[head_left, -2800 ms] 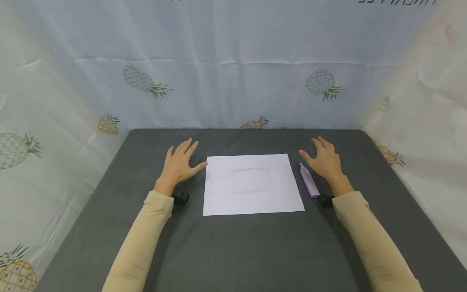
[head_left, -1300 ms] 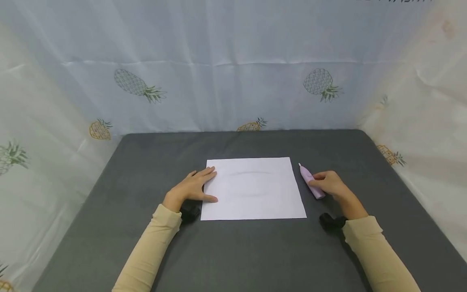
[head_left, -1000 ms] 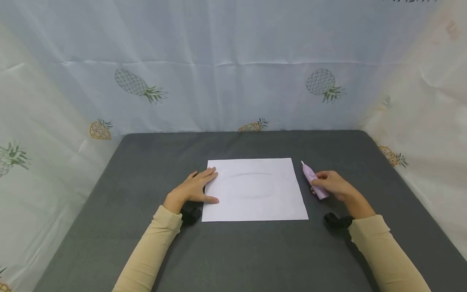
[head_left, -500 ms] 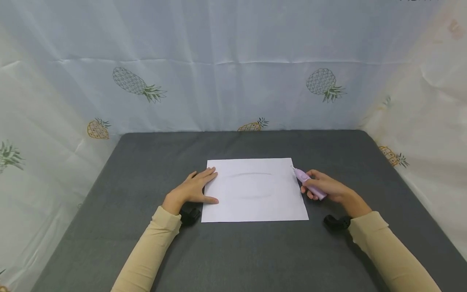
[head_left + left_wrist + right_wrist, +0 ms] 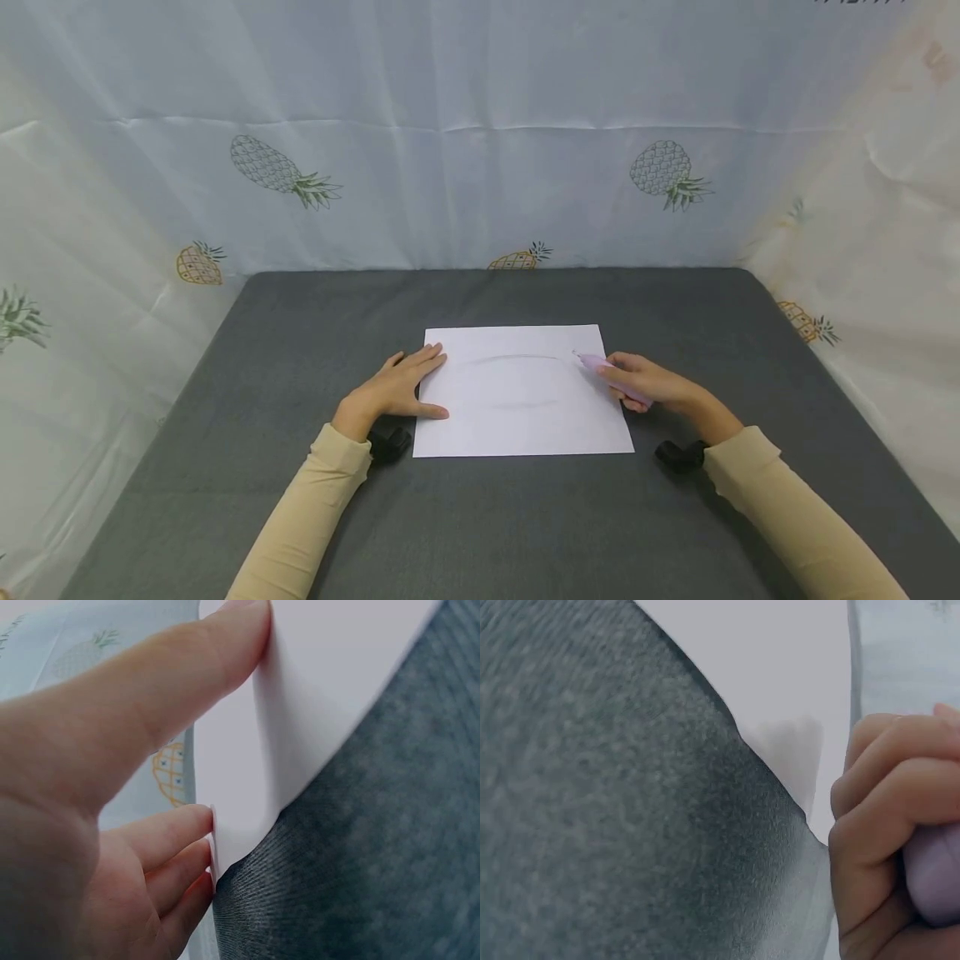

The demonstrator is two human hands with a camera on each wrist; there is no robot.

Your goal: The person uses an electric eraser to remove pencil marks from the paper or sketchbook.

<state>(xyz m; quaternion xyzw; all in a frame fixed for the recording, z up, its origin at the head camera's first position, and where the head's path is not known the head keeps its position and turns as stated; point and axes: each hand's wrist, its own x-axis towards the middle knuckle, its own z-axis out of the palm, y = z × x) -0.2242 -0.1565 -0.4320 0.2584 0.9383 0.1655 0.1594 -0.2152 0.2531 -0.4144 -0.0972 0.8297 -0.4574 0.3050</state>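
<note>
Currently gripping pen [image 5: 592, 362] in right hand [image 5: 656, 385], with fingers curled round it and tip pointing far and left over far right part of paper [image 5: 517, 429]; cannot tell whether touching paper; resting left hand [image 5: 393, 387] on left edge of paper, with thumb spread wide of fingers; laid on table [image 5: 487, 533] with two faint lines [image 5: 517, 357]; backed at far side by curtain [image 5: 465, 83].

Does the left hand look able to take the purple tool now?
Probably not: the right hand grips the purple tool, and the left hand rests at the left edge of the paper.
</note>
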